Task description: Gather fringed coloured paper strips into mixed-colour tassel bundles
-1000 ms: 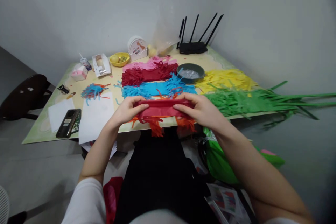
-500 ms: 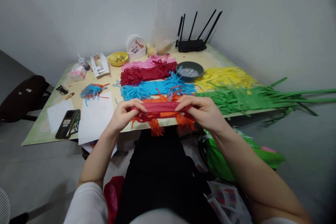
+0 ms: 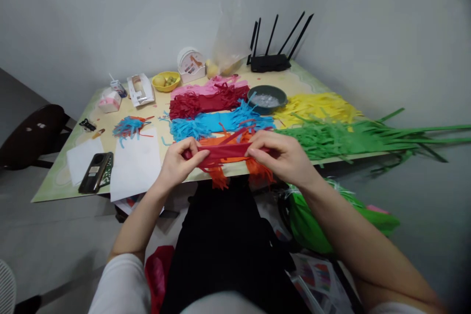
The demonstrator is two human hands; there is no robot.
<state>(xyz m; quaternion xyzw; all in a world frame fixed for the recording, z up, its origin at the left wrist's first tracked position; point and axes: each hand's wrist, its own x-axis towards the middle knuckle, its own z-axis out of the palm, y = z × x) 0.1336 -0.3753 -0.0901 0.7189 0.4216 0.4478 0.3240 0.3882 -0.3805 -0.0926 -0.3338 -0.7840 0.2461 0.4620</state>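
Note:
Stretched between my hands is a folded strip of red tissue paper [image 3: 228,151], held level above the table's front edge. My left hand [image 3: 181,163] pinches its left end between thumb and fingers. At the other end my right hand [image 3: 281,157] pinches it, and a few red fringe strands stick out behind. Directly beneath lies orange fringed tissue paper [image 3: 218,176], partly hidden by the red strip and hanging over the edge. Behind it are blue fringed paper [image 3: 217,121], dark red fringed paper [image 3: 211,103] and pink fringed paper [image 3: 191,90].
Yellow [image 3: 320,107] and green fringed paper [image 3: 331,138] lie to the right. A dark bowl [image 3: 267,100] sits near the router [image 3: 270,63]. Left are a phone [image 3: 94,172], white sheets [image 3: 136,167] and a blue-orange tassel [image 3: 129,127]. A green bag [image 3: 312,221] stands below the table.
My left hand has shifted its grip on the strip, its thumb now lying along the top. The red strip is tilted slightly differently, with fringe strands showing behind my right hand.

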